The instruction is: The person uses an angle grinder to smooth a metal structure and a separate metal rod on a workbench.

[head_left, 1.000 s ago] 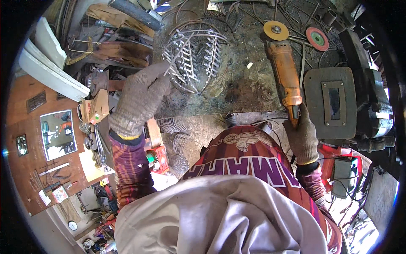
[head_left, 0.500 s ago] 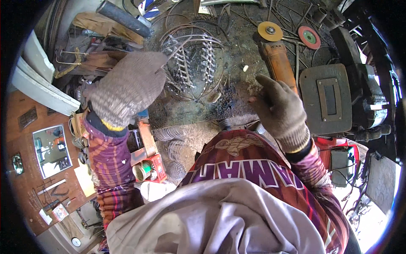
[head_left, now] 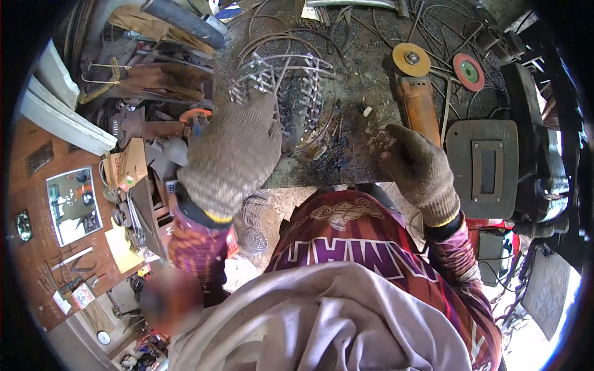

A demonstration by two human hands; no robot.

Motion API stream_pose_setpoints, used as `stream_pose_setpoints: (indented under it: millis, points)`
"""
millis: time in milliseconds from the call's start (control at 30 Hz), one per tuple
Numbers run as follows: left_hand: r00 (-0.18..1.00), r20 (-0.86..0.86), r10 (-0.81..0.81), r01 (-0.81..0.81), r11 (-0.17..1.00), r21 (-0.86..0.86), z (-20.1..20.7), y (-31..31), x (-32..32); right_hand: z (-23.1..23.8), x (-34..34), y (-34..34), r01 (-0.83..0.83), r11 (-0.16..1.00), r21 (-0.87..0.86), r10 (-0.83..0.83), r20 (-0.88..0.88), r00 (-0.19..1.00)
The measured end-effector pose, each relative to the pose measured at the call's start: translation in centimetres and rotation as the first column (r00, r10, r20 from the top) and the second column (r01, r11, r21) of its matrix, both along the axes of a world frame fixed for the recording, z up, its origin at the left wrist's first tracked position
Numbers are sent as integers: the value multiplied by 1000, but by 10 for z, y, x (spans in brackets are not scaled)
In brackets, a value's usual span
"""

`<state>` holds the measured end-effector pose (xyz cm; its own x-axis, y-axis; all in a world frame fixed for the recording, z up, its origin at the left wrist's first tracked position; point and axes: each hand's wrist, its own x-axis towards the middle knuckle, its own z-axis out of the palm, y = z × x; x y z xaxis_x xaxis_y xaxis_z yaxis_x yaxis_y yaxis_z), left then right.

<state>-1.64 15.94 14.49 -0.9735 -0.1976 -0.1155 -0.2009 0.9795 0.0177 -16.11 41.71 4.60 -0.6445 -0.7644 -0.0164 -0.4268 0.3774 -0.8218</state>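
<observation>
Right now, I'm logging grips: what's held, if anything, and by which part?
Cannot tell: left hand overlaps the metal frame; right hand hides rear of the orange grinder.

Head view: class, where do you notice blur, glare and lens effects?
In the head view, the left hand looks slightly smeared, the right hand crisper; lower right in the head view, the ground glares white; at the head view's corners, the round fisheye picture falls to black.

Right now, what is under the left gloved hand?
Part of the metal-rod frame shows beyond the left gloved hand; whatever lies directly beneath the hand is covered.
</observation>
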Motion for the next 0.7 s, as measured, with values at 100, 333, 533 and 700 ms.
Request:
stream_pose_setpoints:
  millis: [100, 333, 533, 700]
  points:
    - [977, -159, 145, -139, 989, 51, -10, 17, 8, 5, -19, -2, -75, 997, -34, 75, -6, 997]
    - [931, 64, 359, -362, 931, 40, 5, 24, -4, -15, -52, -57, -118, 992, -36, 114, -89, 989]
    - [903, 93, 420, -430, 887, 171, 14, 21, -10, -38, -69, -129, -139, 987, 82, 154, -216, 964]
    - [944, 22, 328, -327, 928, 178, 9, 12, 0, -57, -59, -154, -107, 983, 149, 144, -268, 952]
